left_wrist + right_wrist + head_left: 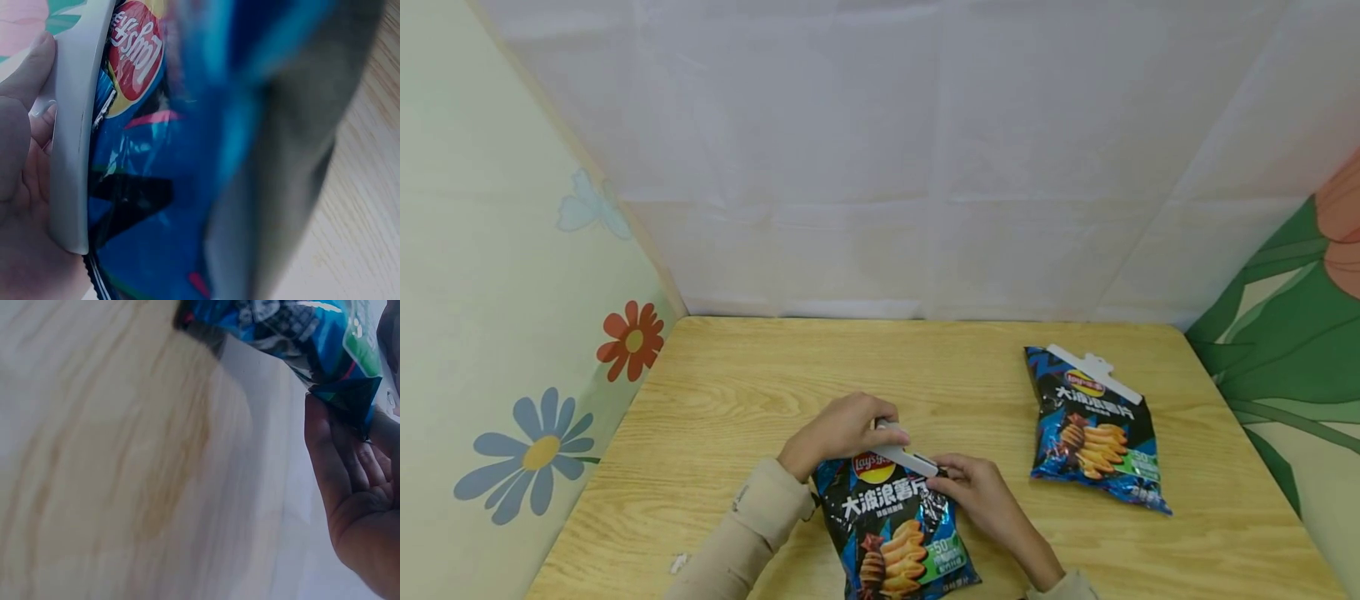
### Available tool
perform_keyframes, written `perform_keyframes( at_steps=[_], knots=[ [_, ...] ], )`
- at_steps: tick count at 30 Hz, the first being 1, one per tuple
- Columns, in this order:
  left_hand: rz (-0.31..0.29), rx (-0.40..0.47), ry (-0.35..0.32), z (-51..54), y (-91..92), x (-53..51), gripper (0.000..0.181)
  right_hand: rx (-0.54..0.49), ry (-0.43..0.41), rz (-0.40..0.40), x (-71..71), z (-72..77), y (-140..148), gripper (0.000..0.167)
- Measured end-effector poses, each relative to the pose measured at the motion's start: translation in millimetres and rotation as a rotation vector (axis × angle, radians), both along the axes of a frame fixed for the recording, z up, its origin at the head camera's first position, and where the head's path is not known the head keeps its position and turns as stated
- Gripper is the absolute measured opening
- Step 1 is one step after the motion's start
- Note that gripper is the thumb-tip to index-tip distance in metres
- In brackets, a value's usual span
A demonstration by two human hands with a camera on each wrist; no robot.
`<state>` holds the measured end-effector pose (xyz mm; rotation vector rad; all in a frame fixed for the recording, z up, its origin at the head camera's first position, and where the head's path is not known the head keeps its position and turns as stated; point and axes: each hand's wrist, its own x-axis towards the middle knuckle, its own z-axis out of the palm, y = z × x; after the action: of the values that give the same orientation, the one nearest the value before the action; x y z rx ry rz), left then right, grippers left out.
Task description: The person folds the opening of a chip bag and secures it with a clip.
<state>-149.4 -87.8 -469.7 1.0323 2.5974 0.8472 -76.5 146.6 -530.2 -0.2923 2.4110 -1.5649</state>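
Note:
A black and blue chip bag (887, 533) lies at the table's front, with a white sealing clip (912, 460) along its top edge. My left hand (844, 429) grips the clip's handle from above; in the left wrist view, the thumb presses on the clip (72, 144) and other fingers sit behind it. The bag's upper right corner is pinched between the thumb and fingers of my right hand (981, 500). The right wrist view shows that hand (359, 487) holding the bag's corner (350, 400). How far the clip's jaws are closed cannot be told.
To the right on the wooden table (760, 367) lies a second chip bag (1097, 446) of the same kind, a white clip (1097, 372) across its top. A small white scrap (679, 563) is near the left forearm. A pale sheet (850, 167) hangs behind the table.

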Motion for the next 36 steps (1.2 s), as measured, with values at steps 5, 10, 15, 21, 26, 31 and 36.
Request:
perform_keyframes(
  at_steps=[5,10,15,21,26,31,36],
  knots=[
    [-0.006,0.004,0.002,-0.7,-0.3,0.7,0.025,-0.008,-0.003,0.006,0.2,-0.3,-1.0,0.039],
    [-0.01,-0.004,0.008,-1.1,0.1,1.3,0.025,-0.016,0.007,0.009,0.9,0.6,-1.6,0.038],
    [-0.009,-0.015,0.01,-1.4,0.5,1.5,0.025,-0.022,0.007,0.012,1.5,1.5,-1.6,0.036],
    [-0.009,-0.022,0.032,-2.1,1.3,0.9,0.023,-0.014,0.006,0.008,1.5,1.9,-1.5,0.034],
    [0.016,-0.037,0.048,-4.1,3.1,0.3,0.024,0.0,-0.005,-0.006,0.9,1.3,-1.7,0.033],
    [0.038,-0.026,0.098,-6.6,4.7,-0.8,0.024,-0.001,-0.001,-0.031,-1.1,-0.2,-3.1,0.032],
    [0.06,-0.014,0.144,-7.6,5.4,-1.0,0.026,-0.005,0.026,-0.043,-1.7,-2.4,-4.1,0.031]
  ],
)
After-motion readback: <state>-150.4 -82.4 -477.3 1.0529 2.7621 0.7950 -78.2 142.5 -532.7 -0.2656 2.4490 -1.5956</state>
